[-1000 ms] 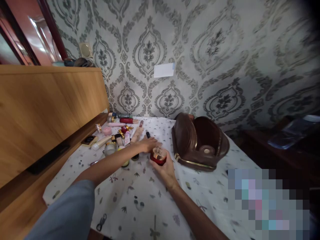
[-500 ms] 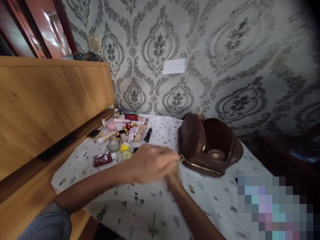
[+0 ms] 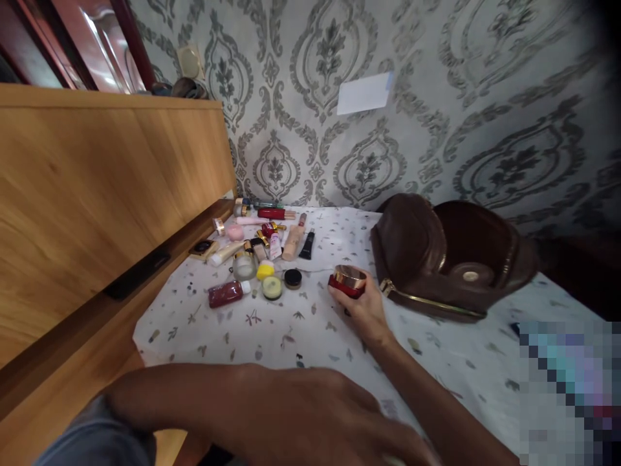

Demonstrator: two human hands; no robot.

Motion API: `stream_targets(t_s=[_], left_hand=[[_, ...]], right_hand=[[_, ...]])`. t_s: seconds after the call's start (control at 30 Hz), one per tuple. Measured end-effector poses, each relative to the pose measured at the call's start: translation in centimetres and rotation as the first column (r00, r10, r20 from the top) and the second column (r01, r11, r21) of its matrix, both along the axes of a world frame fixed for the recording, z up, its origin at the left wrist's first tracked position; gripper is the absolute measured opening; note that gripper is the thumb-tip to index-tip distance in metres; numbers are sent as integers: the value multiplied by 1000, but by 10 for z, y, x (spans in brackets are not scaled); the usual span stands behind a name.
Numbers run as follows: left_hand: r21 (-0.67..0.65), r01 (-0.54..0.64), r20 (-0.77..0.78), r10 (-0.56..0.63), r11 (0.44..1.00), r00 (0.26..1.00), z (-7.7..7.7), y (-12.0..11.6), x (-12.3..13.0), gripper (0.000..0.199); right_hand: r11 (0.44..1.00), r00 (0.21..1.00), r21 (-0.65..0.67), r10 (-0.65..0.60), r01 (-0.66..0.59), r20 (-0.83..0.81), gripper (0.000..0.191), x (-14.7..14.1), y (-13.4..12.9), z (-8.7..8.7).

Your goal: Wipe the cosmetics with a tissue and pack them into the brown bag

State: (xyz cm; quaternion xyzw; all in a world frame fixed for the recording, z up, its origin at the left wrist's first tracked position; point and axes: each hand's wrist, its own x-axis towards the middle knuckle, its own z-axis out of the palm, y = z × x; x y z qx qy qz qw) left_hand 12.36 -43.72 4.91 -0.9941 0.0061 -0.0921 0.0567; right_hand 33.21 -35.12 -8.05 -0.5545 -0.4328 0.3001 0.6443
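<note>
Fingers [image 3: 342, 299] of R hand [image 3: 369, 314] curled round red jar [image 3: 345, 287] w/ gold lid [image 3: 350, 274], near brown bag [image 3: 411, 243], while L hand [image 3: 330, 411] is blurred, can't tell its grip, so best keep jar lvl & hold low, off lid

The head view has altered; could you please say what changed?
The left hand has moved from beside the red jar toward the wearer, to the bottom of the view; whether it holds anything is unclear. The right hand still holds the jar, and the brown bag stays open.
</note>
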Motion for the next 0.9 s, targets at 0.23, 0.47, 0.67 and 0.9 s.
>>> stream_targets(t_s=[0.23, 0.47, 0.67, 0.9], left_hand=[[-63, -533, 152, 536, 844, 831, -39, 85, -71, 37], [-402, -768, 74, 854, 498, 515, -86, 170, -117, 52], [-517, -677, 76, 816, 524, 573, -92, 188, -105, 60], [-352, -780, -70, 816, 517, 573, -59, 147, -129, 62]], right_hand=[[999, 999, 6, 42, -42, -14, 70, -1, 1, 2], [998, 999, 31, 47, -47, 7, 70, 1, 3, -3], [999, 999, 2, 52, -52, -10, 72, 0, 2, 0], [998, 997, -2, 67, -67, -28, 70, -1, 0, 1]])
